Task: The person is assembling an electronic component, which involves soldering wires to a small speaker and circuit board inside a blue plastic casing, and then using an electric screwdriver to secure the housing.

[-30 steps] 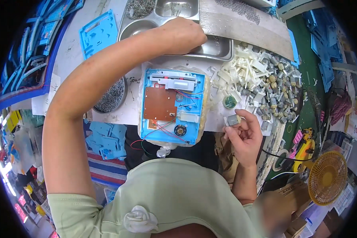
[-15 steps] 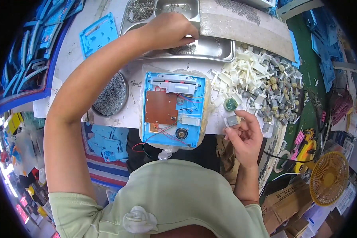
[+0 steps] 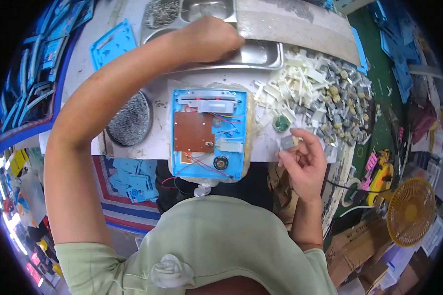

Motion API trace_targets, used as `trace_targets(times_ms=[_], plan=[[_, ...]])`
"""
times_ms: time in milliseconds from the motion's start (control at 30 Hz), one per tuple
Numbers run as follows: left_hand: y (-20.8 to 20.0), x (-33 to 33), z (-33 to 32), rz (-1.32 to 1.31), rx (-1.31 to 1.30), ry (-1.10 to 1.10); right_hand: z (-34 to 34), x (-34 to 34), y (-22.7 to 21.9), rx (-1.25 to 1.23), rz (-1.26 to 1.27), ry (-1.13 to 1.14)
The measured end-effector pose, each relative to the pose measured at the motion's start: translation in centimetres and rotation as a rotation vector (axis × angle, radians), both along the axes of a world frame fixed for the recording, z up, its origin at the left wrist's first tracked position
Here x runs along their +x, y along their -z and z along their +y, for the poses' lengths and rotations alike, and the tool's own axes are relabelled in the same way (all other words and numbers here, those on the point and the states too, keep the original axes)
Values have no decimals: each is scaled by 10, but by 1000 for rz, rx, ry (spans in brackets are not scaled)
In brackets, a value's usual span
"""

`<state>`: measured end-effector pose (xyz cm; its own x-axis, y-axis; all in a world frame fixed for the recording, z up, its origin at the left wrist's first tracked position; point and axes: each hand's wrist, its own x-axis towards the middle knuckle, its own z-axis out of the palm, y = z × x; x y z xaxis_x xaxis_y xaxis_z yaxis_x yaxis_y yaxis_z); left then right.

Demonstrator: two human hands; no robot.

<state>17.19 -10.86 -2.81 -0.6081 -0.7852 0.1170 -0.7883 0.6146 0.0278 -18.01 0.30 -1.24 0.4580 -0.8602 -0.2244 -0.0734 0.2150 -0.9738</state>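
My left hand [image 3: 212,40] reaches across to the metal tray [image 3: 275,58], its fingers curled down into the front compartment. The fingertips are mostly hidden, and so is whatever they may pinch. Between the thumb and fingers of my right hand [image 3: 307,162] is a small grey block-shaped part [image 3: 287,142] with a pale end, held over the table's front edge. In front of me lies an opened blue plastic casing [image 3: 206,169] on a wrapped pad. Inside it sit a brown board [image 3: 194,132], a round black speaker [image 3: 221,162], grey-white mechanisms and thin red wires.
Right of the casing spread loose white plastic parts [image 3: 280,93] and a heap of grey motor-like parts [image 3: 344,98]. A round green-topped item [image 3: 281,123] lies near my right hand. A round dish of small screws [image 3: 129,120] stands left, below a blue panel [image 3: 112,44]. A yellow fan [image 3: 411,211] stands right.
My left hand has turned its fingers lower into the tray, so the fingertips show less. My right hand keeps hold of the grey part. The whole view has shifted slightly.
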Motion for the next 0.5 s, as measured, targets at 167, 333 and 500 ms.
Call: trace_targets(times_ms=[167,333,500], plan=[[-54,-2,35,557,224,-322,-24,-24,-2,-126,139,20],[-61,-2,119,1091,552,-437,-53,-13,-8,-333,432,-203],[-61,-26,195,1473,720,-604,-68,0,-13,-460,564,-363]])
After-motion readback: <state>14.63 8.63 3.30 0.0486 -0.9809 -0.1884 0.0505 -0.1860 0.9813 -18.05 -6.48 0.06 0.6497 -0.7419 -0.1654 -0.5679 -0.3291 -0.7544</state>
